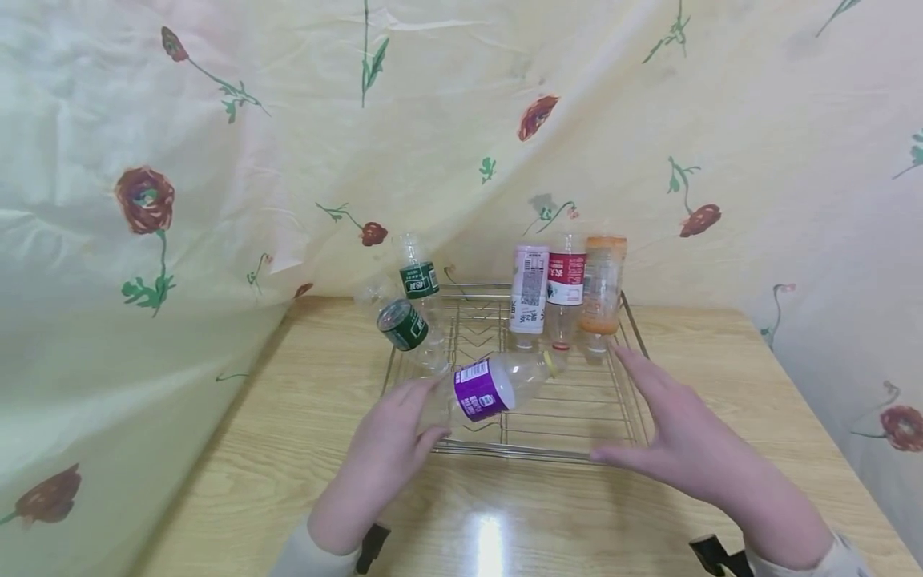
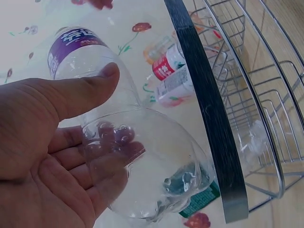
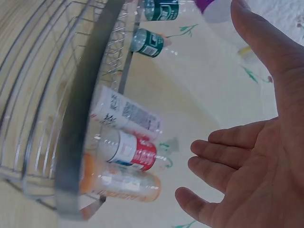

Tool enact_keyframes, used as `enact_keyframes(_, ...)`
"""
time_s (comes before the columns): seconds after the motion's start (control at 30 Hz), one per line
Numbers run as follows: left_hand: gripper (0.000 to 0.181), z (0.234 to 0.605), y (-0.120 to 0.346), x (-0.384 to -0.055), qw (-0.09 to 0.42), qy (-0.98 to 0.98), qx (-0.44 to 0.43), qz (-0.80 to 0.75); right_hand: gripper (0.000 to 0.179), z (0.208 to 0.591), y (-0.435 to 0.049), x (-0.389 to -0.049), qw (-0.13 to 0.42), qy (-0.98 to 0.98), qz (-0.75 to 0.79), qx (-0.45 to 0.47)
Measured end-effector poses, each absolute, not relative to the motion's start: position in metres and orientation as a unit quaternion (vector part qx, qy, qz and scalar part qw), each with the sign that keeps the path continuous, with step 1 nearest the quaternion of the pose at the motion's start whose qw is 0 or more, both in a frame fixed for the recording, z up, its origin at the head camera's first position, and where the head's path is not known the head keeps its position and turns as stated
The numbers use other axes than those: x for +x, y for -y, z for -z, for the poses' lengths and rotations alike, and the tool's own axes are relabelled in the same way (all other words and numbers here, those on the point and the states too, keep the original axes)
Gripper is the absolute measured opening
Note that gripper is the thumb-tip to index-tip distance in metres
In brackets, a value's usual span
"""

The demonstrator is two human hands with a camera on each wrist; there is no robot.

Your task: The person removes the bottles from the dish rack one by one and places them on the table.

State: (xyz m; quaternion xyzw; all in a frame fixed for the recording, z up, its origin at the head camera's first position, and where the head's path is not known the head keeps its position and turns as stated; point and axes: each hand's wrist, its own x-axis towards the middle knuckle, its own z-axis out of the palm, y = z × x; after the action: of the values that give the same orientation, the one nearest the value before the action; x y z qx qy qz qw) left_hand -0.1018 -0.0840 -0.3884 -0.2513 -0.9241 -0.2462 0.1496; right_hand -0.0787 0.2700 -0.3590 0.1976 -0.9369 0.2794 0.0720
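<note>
My left hand [image 1: 392, 433] grips a clear plastic bottle with a purple label [image 1: 481, 390] near its base, above the front of a wire rack [image 1: 534, 453]. The bottle lies tilted, its yellow cap [image 1: 551, 365] pointing right. In the left wrist view, the thumb presses one side of the bottle [image 2: 142, 156] and the fingers show through from behind. My right hand [image 1: 681, 429] is held beside the rack's right front, thumb and fingers spread, with nothing in it; the right wrist view shows its palm [image 3: 256, 175] bare.
At the rack's back right, a white-labelled bottle [image 1: 530, 292], a red-labelled bottle [image 1: 566, 280] and an orange-tinted bottle [image 1: 602, 288] stand upside down. Two green-labelled bottles [image 1: 402, 324] lean at its left. A flowered cloth [image 1: 433, 144] hangs behind the wooden table [image 1: 288, 401].
</note>
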Motion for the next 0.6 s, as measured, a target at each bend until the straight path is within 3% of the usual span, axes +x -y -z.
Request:
enact_keyframes(0.3,0.066,0.386,0.097,-0.099,0.149,0.917,-0.220,0.297,0.129,0.371,-0.289,-0.072,0.035,0.946,-0.287,0.147)
enact_keyframes(0.6,0.066,0.387,0.102,-0.100,0.163,0.905,-0.213,0.329,0.129,0.383,-0.302,-0.070,0.050,0.946,-0.287,0.140)
